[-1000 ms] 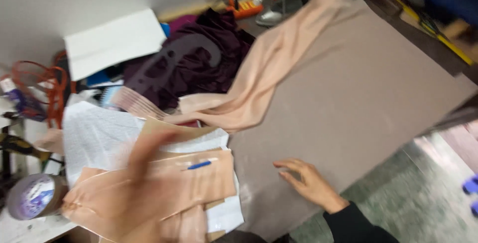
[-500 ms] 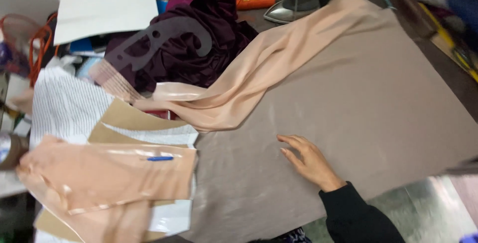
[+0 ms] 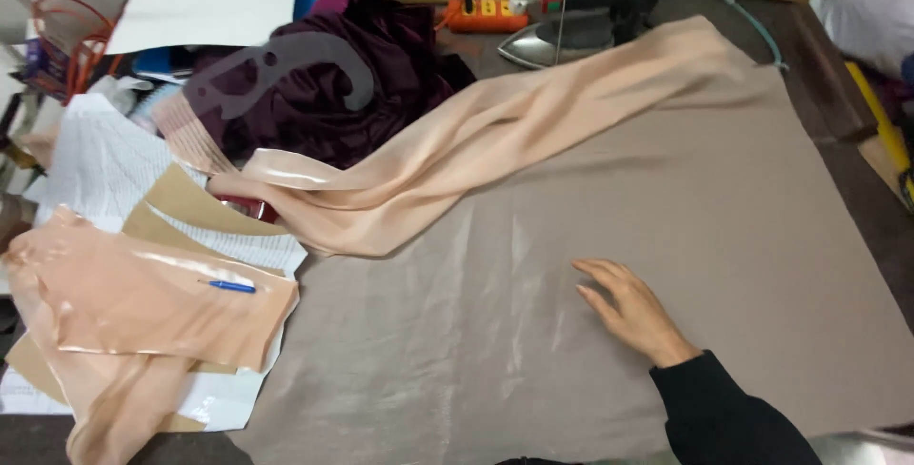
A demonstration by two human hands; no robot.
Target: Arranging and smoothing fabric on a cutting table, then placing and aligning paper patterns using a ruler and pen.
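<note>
A white sheet of card (image 3: pixel 205 3) lies flat at the far left, its corner overlapping the heap below it. Nearer, on the left, lined white paper (image 3: pixel 100 160) and tan paper pattern pieces (image 3: pixel 186 200) are stacked in angled layers. An orange power strip (image 3: pixel 486 16) sits along the far edge beside a clothes iron (image 3: pixel 552 44) with a shiny soleplate.

The taupe cloth (image 3: pixel 685 237) covers most of the tabletop (image 3: pixel 843 94), spread flat from centre to right, with a faint satin sheen and shallow creases near its left edge. The right hand (image 3: pixel 633 308) rests palm down on it near the bottom centre, fingers (image 3: pixel 595 270) released and spread flat, grasping nothing; a dark sleeve covers the wrist. The left hand is out of view.

A long peach satin strip (image 3: pixel 476 146) runs in soft folds diagonally from the far right down to the left. A crumpled dark purple fabric (image 3: pixel 314 94) lies far left, with a translucent curve ruler (image 3: pixel 305 60) on top. Near left, a sheer peach piece (image 3: pixel 133 298) carries a blue pen (image 3: pixel 228 286).
</note>
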